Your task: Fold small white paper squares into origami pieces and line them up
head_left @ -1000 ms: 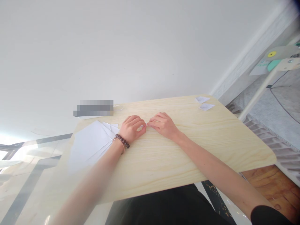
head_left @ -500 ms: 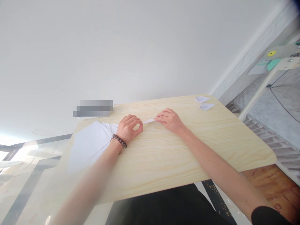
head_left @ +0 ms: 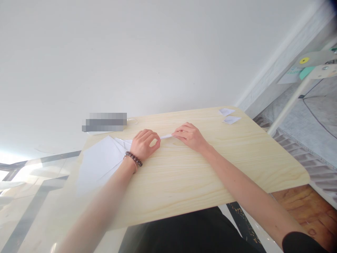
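Pinching a narrow white paper strip (head_left: pixel 166 136) between left hand (head_left: pixel 144 144) and right hand (head_left: pixel 191 137), thumb to finger at each end; held over, perhaps touching, the bench (head_left: pixel 179 186), right of white sheets (head_left: pixel 101 160).

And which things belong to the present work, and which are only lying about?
In the work:
narrow paper, pinched by left hand and right hand
Likely also: white sheets, two folded papers

Lying about, apparently:
pixelated object, far left of table
pale equipment, right
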The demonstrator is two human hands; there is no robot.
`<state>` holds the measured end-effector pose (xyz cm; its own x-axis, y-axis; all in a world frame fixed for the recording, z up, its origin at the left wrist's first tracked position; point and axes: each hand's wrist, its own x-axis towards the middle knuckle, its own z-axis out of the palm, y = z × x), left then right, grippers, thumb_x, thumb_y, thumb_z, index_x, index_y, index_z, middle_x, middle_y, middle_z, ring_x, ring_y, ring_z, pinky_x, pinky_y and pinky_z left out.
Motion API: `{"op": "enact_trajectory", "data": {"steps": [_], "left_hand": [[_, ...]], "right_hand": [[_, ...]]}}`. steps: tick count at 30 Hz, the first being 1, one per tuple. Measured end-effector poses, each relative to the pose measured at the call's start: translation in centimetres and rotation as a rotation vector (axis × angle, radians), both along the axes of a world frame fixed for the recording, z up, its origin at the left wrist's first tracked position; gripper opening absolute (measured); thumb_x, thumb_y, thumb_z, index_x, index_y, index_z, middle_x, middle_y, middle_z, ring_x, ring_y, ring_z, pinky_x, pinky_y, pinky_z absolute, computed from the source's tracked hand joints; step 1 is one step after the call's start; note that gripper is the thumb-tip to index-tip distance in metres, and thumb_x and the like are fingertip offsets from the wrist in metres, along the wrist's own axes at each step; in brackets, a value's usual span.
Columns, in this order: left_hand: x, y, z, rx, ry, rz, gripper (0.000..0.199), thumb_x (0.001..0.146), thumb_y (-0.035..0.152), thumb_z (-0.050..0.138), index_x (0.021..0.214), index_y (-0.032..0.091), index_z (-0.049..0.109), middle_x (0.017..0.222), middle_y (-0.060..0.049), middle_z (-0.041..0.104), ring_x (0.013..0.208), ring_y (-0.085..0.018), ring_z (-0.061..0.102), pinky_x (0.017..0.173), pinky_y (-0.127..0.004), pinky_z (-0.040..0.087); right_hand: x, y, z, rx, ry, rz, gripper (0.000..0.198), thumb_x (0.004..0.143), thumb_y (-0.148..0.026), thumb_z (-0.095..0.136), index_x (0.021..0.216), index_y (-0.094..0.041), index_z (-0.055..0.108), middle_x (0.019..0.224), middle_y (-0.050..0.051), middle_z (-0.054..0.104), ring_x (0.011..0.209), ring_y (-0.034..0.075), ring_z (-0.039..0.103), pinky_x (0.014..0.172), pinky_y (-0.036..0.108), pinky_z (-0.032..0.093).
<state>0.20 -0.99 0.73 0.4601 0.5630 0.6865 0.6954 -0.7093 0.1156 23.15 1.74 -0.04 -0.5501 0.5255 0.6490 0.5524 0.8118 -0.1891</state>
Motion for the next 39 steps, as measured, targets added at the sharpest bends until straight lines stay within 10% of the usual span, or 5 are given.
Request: {"op": "enact_trajectory", "data": {"steps": [39], "left_hand": [[0.9,-0.3,0.0,0.01,0.066,-0.057,0.009,0.078,0.017,0.052,0.078,0.021,0.06,0.078,-0.001,0.066,0.08,-0.015,0.058,0.078,-0.032,0.043]], "right_hand": [[-1.4,-0.9,-0.4,0.002,-0.079,0.05,0.023,0.083,-0.019,0.048,0.099,-0.025,0.063,0.087,0.003,0.064,0.084,0.015,0.052,0.072,0.03,0.04]]}}
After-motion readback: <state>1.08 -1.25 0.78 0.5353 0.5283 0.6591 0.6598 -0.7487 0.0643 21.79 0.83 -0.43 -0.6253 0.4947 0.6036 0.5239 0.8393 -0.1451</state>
